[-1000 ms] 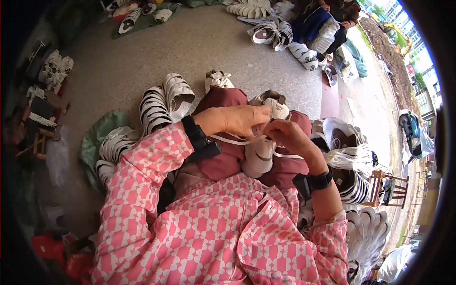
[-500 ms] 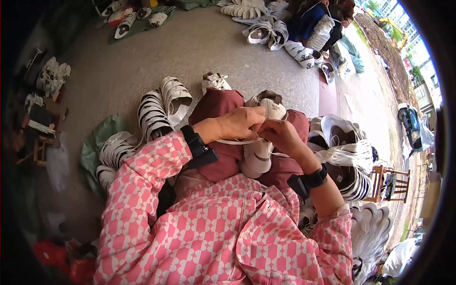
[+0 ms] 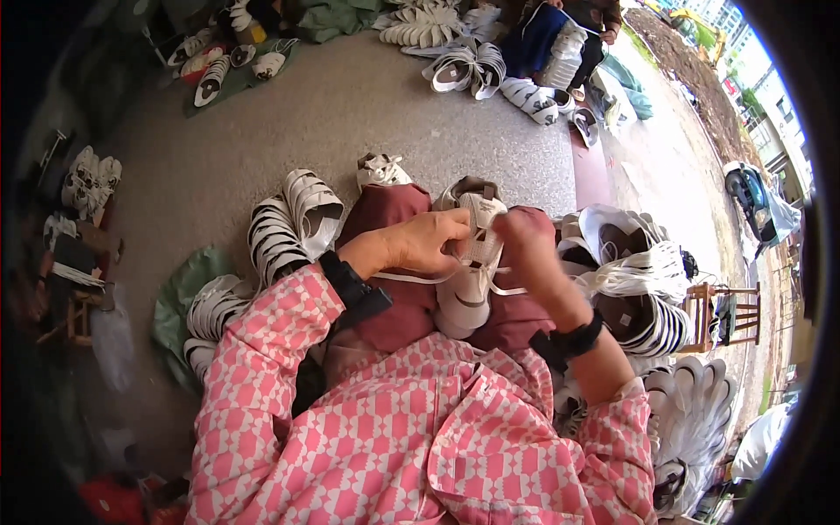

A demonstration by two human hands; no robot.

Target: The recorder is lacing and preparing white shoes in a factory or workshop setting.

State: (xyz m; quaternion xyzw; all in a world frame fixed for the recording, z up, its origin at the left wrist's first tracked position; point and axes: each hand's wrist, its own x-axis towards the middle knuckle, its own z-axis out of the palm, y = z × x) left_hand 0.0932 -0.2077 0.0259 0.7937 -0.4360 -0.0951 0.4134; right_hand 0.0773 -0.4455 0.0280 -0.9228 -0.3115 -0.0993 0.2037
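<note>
A white and beige sneaker (image 3: 464, 302) is held between my knees, its rounded white toe cap pointing toward my body and its brown-lined opening at the far end. White lace (image 3: 411, 279) comes out on both sides of it, lying across my dark red trousers. My left hand (image 3: 429, 245) is over the sneaker's left side, with bent fingers pressed together at the lacing; what they pinch is hidden. At the sneaker's right side, my right hand (image 3: 525, 241) is smeared by motion, so its fingers cannot be made out.
Nested white shoe uppers (image 3: 284, 229) stand to the left beside a green cloth (image 3: 188, 280). More uppers and a bundle of white laces (image 3: 643, 269) lie at the right, near a wooden stool (image 3: 731, 313). Another person (image 3: 604, 22) sits at the far right among shoe parts.
My hands were close together over the sneaker; now they are apart, the right one shifted to the right. More of the sneaker's middle shows. The whole view has tilted slightly.
</note>
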